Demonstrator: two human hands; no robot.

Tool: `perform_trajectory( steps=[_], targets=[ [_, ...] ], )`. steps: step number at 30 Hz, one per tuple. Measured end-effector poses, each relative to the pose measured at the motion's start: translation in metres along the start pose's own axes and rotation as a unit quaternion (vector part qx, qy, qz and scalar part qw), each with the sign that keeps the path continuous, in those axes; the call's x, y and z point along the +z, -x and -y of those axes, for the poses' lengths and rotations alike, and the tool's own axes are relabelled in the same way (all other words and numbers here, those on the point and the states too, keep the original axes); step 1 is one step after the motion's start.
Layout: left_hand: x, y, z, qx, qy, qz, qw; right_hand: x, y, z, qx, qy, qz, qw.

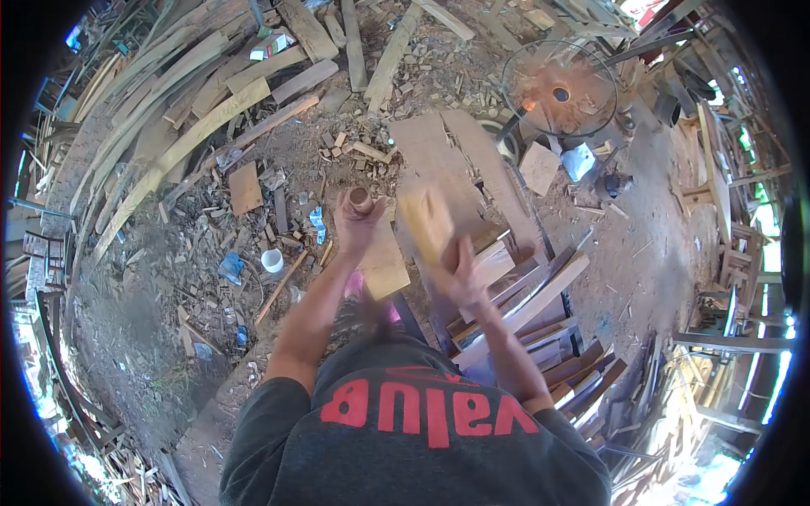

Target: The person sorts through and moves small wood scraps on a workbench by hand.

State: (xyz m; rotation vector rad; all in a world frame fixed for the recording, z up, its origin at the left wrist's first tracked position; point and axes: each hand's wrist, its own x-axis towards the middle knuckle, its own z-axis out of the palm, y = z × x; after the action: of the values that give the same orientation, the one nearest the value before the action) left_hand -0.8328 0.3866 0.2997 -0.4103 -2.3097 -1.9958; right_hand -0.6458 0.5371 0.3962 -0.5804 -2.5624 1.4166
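Note:
My left hand (358, 229) is closed around an upright brown wooden handle with a round end (360, 199); whatever lies below the fist is hidden. In my right hand (461, 280) is a yellowish wooden block (427, 221), smeared by motion and held above the boards; a dark slot or mark shows on it. Beneath and between my hands lies a pale flat board (381, 261). To the right of the right hand several cut wood pieces (540, 295) are stacked at a slant.
Long curved planks (202, 118) lie at the upper left. A round glass-like top with a metal rim (561, 88) stands at the upper right. Wood scraps, a white cup (272, 261) and blue plastic (230, 268) litter the dirt floor. A wide brown board (426, 148) lies ahead.

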Motion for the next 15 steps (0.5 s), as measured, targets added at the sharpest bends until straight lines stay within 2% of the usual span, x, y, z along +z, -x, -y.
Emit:
perform_trajectory(
  steps=[1,2,4,6,7,8,9,10,11,12,15],
  targets=[
    [0.002,0.001,0.003,-0.010,0.031,0.010,0.999,-0.026,-0.018,0.047,0.008,-0.016,0.019,1.000],
    [0.004,0.002,0.000,-0.010,0.032,0.013,0.999,-0.041,-0.031,0.079,-0.028,-0.062,-0.011,0.998],
    [0.006,0.000,-0.011,0.008,-0.053,0.039,0.998,-0.055,-0.046,0.126,-0.068,-0.105,-0.043,0.991],
    [0.011,-0.002,-0.009,0.033,-0.060,0.048,0.997,-0.056,-0.055,0.156,-0.271,-0.119,-0.181,0.938],
    [0.011,-0.002,-0.004,0.054,-0.068,0.059,0.994,-0.051,-0.054,0.152,-0.274,-0.121,-0.184,0.936],
    [0.007,-0.004,0.002,0.033,-0.097,0.105,0.989,-0.039,-0.055,0.136,-0.255,0.015,-0.120,0.959],
    [0.009,-0.005,0.012,0.039,-0.097,0.103,0.989,-0.027,-0.059,0.115,-0.231,0.152,-0.053,0.959],
    [0.014,-0.003,0.023,0.019,-0.010,0.101,0.995,-0.013,-0.072,0.080,-0.190,0.242,0.083,0.948],
    [0.016,0.003,0.027,-0.002,0.075,0.105,0.992,-0.014,-0.068,0.082,-0.189,0.241,0.079,0.949],
    [0.012,0.008,-0.020,0.017,-0.084,0.005,0.996,-0.018,-0.066,0.089,-0.155,0.203,0.094,0.962],
    [0.015,-0.004,0.000,0.078,-0.129,0.012,0.989,-0.048,-0.059,0.157,-0.108,0.132,0.121,0.978]
  ],
)
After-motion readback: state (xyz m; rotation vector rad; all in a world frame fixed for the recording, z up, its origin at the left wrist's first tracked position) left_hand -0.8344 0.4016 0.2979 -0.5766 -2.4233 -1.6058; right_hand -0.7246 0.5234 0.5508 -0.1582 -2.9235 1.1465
